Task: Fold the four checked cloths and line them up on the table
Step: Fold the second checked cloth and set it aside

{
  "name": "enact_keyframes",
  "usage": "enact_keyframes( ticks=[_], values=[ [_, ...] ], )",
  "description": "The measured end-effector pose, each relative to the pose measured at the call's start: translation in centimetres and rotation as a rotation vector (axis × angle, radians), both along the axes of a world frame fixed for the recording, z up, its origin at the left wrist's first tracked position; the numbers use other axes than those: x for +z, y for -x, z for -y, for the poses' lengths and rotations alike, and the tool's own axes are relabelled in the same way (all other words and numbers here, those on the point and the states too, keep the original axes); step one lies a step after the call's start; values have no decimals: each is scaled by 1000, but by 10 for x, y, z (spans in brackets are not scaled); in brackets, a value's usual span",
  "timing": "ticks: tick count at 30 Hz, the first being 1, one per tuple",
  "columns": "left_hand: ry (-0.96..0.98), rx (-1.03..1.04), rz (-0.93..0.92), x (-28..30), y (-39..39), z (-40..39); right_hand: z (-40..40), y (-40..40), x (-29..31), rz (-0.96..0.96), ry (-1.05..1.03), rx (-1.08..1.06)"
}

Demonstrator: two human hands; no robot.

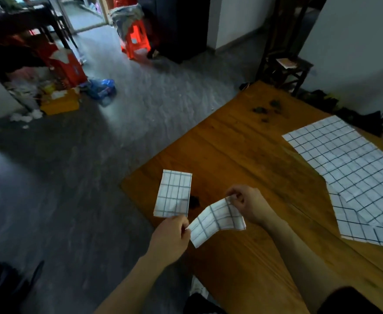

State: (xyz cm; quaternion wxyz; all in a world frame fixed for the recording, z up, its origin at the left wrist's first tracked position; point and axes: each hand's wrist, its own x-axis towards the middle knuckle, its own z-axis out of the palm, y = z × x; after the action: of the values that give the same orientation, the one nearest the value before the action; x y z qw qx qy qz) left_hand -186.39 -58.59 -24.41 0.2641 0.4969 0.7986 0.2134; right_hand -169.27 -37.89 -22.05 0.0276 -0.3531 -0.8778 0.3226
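A folded white cloth with dark checks (174, 196) lies flat near the left corner of the wooden table (242, 150). Just right of it, a second folded checked cloth (216, 219) is held up between both hands and sags in the middle. My left hand (172, 239) pinches its near left end. My right hand (247, 205) pinches its far right end. Two unfolded checked cloths lie at the table's right: a large one (344, 159) spread flat, and another (365, 225) partly under it, nearer to me.
Dark smudges (267, 109) mark the far part of the table. Beyond the table's left edge is grey floor with a red plastic stool (136, 39), boxes and litter (59, 91). A dark wooden chair (285, 66) stands behind the table.
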Motion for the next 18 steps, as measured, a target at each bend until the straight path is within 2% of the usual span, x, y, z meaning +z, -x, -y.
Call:
enact_keyframes(
  ticks=[5,14,18],
  values=[
    [62,-45,10,3,11,-60,-40,26,-9,-46,-6,-75],
    [249,-333,48,-7,36,-108,-69,7,-21,208,106,-247],
    [241,-364,72,-14,52,-118,-53,7,-20,145,-45,-460]
  ],
)
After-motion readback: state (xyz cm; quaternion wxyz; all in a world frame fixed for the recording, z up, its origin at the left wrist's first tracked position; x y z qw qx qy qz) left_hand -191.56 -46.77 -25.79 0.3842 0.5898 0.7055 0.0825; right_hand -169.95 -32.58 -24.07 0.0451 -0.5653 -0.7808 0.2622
